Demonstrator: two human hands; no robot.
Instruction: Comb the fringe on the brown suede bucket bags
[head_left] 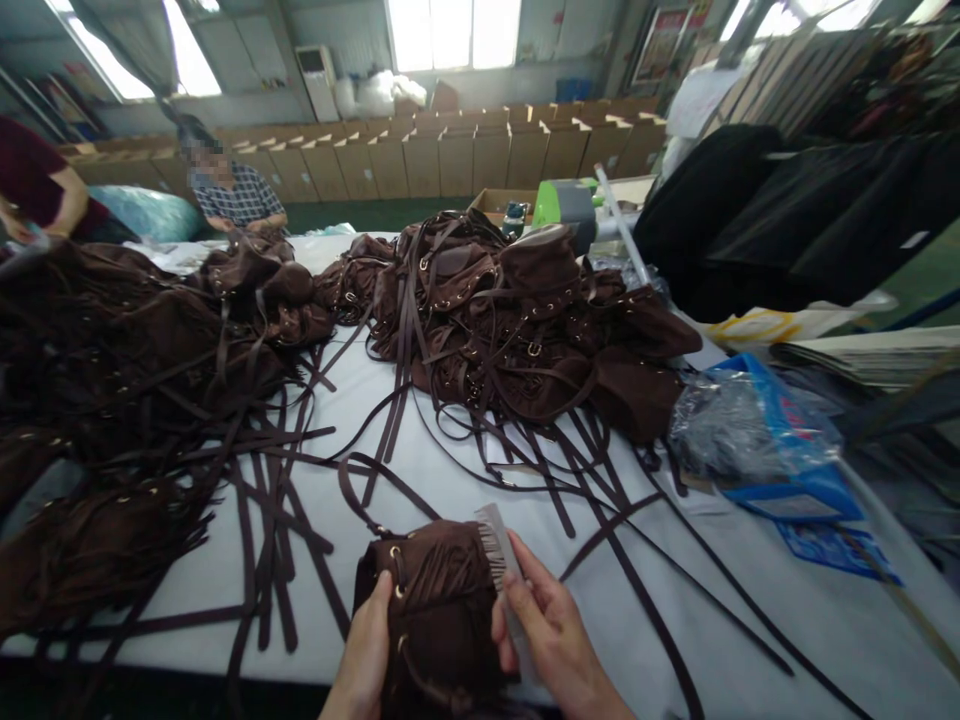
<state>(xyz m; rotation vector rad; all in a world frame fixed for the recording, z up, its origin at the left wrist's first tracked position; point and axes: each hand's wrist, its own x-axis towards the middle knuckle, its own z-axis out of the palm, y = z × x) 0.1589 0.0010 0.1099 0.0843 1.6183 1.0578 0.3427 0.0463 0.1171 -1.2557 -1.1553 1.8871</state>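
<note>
A dark brown fringed bag with gold eyelets is at the near edge of the table, right in front of me. My left hand grips its left side, the thumb lying on the front near the eyelets. In my right hand is a grey comb, its teeth turned left against the bag's fringe. The fingers are closed around the comb's back. One strap of the bag loops up onto the table behind it. The bag's lower part runs out of the picture.
Brown bags lie heaped at the table's left and centre back, with long straps trailing over the white table. A blue box with clear plastic stands at right. Two people sit beyond the left heap. Cardboard boxes line the back.
</note>
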